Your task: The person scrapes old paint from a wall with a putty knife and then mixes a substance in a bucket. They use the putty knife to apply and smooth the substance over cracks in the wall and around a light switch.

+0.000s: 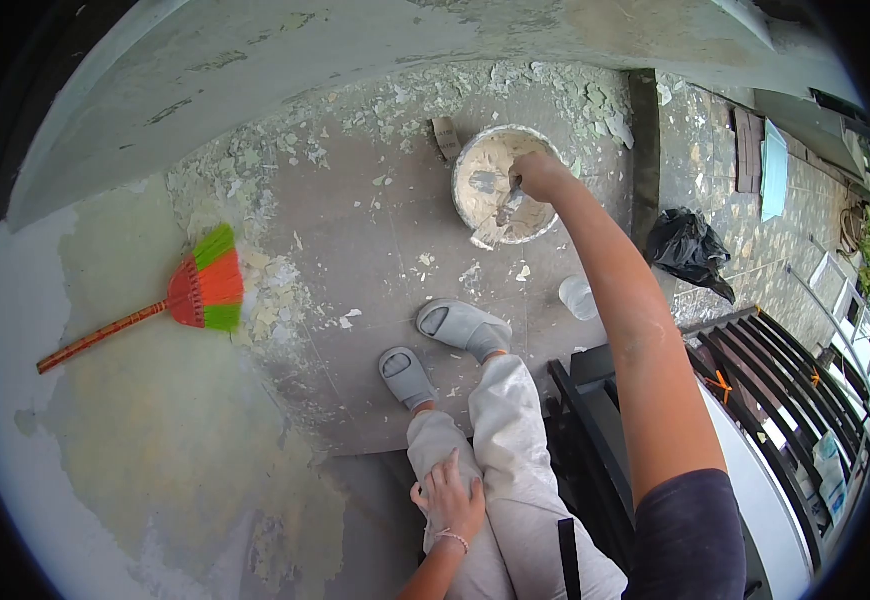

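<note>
My right hand (540,178) is closed around the handle of a putty knife (504,214), over a round bucket (458,200) of beige putty (495,152). The blade is coated in putty and reaches toward the bucket's near rim, where a pale lump (487,236) shows. Putty is smeared along the rim. My left hand (452,503), with a beaded bracelet at the wrist, rests on my knee in light trousers, fingers stretched and apart.
Paint flakes (255,290) litter the floor along the peeling wall (195,90). A broom (195,285) lies at left. A small block (446,138) and a clear plastic cup (579,298) are near the bucket. A black bag (690,248) and black metal slats (770,375) are at right.
</note>
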`<state>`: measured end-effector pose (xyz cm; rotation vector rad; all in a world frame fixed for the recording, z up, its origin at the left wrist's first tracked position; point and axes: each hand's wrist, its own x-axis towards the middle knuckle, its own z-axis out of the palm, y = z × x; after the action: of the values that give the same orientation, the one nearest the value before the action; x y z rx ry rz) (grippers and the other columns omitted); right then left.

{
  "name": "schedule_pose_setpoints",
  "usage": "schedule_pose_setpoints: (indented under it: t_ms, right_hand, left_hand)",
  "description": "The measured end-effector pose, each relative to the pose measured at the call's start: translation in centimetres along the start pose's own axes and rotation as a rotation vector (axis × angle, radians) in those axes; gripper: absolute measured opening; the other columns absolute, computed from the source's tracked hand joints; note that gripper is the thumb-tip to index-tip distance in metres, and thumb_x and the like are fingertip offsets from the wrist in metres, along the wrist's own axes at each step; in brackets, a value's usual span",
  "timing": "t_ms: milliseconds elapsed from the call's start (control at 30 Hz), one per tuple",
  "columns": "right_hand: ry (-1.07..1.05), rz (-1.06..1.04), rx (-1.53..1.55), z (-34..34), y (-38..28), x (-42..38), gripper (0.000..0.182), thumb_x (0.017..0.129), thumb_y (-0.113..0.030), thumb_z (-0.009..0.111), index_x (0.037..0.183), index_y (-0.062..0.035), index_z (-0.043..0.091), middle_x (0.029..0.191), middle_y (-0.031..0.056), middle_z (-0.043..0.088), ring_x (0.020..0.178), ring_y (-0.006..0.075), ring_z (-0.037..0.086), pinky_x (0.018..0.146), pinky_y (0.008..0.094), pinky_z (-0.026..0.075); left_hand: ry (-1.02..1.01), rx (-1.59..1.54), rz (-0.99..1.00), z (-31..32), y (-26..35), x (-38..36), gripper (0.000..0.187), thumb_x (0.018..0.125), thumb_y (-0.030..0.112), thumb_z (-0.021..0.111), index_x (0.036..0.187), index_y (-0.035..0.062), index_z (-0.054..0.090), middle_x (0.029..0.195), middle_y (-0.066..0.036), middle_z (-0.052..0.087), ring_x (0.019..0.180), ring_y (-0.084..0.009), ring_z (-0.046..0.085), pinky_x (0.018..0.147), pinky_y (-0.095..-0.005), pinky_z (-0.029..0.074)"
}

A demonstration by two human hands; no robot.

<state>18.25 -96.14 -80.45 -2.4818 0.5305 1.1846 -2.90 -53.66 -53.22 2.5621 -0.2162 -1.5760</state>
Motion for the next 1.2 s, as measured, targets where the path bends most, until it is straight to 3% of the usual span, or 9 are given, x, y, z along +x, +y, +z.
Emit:
schedule_pose_setpoints:
  t_ms: [200,400,533,667,767,867,1033,1167,1200]
  right_hand:
    - [-0.08,-0.116,0.269,-0.1,-0.2,-1.6,0.028,0.08,-0.007,0.06,0.105,-0.0082,0.071,0.105,0.0162,0.07,0.101,0.0338,0.065,0.087,0.04,0.05]
    - [-0.292,-0.21,0.529,2.7,-2.2,-10.0,0.02,0.088,-0.017,0.061,0.098,-0.0017,0.069,0.081,0.0127,0.067,0.073,0.0209,0.062,0.067,0.0375,0.05]
    - [-0.71,-0.039,0.965,0.2,-5.0,-20.4,0.024,0.098,-0.033,0.055,0.09,-0.0124,0.064,0.063,-0.0037,0.044,0.051,0.0098,0.036,0.048,0.029,0.029]
    - [-0.853,-0.039,0.934,-8.9,-8.7,-31.1,0.038,0.099,-0.042,0.051,0.081,-0.0098,0.061,0.065,-0.0034,0.047,0.05,0.0083,0.033,0.047,0.0276,0.025]
    - [-0.779,-0.173,0.74,-15.5,-12.1,-37.2,0.053,0.097,-0.057,0.049,0.079,-0.0088,0.061,0.068,0.0003,0.054,0.055,0.01,0.043,0.05,0.0275,0.034]
    - [-0.408,-0.426,0.486,-19.8,-14.9,-41.7,0.047,0.094,-0.047,0.062,0.098,-0.0002,0.06,0.074,0.0062,0.06,0.072,0.0158,0.057,0.067,0.0324,0.046]
    - [0.062,-0.74,0.25,-25.2,-21.8,-46.4,0.04,0.083,-0.023,0.077,0.107,-0.0009,0.053,0.072,0.0055,0.061,0.064,0.0115,0.056,0.057,0.0317,0.045]
    - [0.306,-1.235,0.041,-24.5,-27.5,-46.9,0.032,0.1,-0.019,0.054,0.126,-0.0008,0.053,0.089,0.008,0.061,0.074,0.0147,0.056,0.065,0.0312,0.049]
    - [0.055,-1.106,0.2,-24.5,-29.6,-47.7,0.03,0.1,-0.02,0.053,0.125,-0.0016,0.054,0.088,0.0083,0.06,0.074,0.0152,0.056,0.064,0.0325,0.048]
  left_hand:
    - [-0.024,0.005,-0.03,-0.3,0.6,-0.3,0.062,0.086,0.028,0.064,0.143,0.0171,0.042,0.126,-0.006,0.052,0.123,-0.0224,0.046,0.107,-0.0557,0.017]
    - [0.053,-0.026,-0.034,0.1,0.3,-1.0,0.06,0.088,0.029,0.061,0.142,0.0141,0.043,0.125,-0.008,0.054,0.122,-0.024,0.047,0.105,-0.0552,0.021]
    - [0.145,-0.206,-0.06,1.8,-3.5,-3.1,0.058,0.088,0.029,0.061,0.14,0.0115,0.043,0.125,-0.012,0.055,0.121,-0.0267,0.049,0.102,-0.0521,0.026]
    - [0.288,-0.354,-0.289,0.9,-6.0,-9.0,0.049,0.087,0.025,0.061,0.133,0.0106,0.048,0.121,-0.012,0.058,0.115,-0.0296,0.055,0.096,-0.0485,0.038]
    - [0.37,-0.61,-0.642,1.3,-10.0,-14.3,0.05,0.084,0.027,0.065,0.129,0.013,0.049,0.118,-0.009,0.06,0.108,-0.0296,0.061,0.09,-0.0491,0.048]
    - [0.411,-0.573,-0.806,-1.4,-15.0,-22.1,0.054,0.082,0.026,0.064,0.132,0.0127,0.049,0.12,-0.009,0.059,0.11,-0.0291,0.062,0.09,-0.0472,0.051]
    - [1.35,-1.108,-1.227,-1.9,-28.3,-33.3,0.064,0.077,0.026,0.069,0.132,0.0028,0.046,0.117,-0.017,0.058,0.116,-0.0355,0.053,0.1,-0.0508,0.041]
    - [2.166,-1.646,-0.765,-3.9,-37.1,-46.5,0.06,0.088,0.016,0.061,0.14,-0.0034,0.037,0.125,-0.024,0.055,0.116,-0.0308,0.055,0.101,-0.0419,0.042]
    - [2.21,-1.573,-0.84,-6.2,-36.3,-50.9,0.062,0.088,0.017,0.06,0.141,-0.0038,0.036,0.127,-0.024,0.054,0.118,-0.0316,0.054,0.103,-0.0413,0.04]
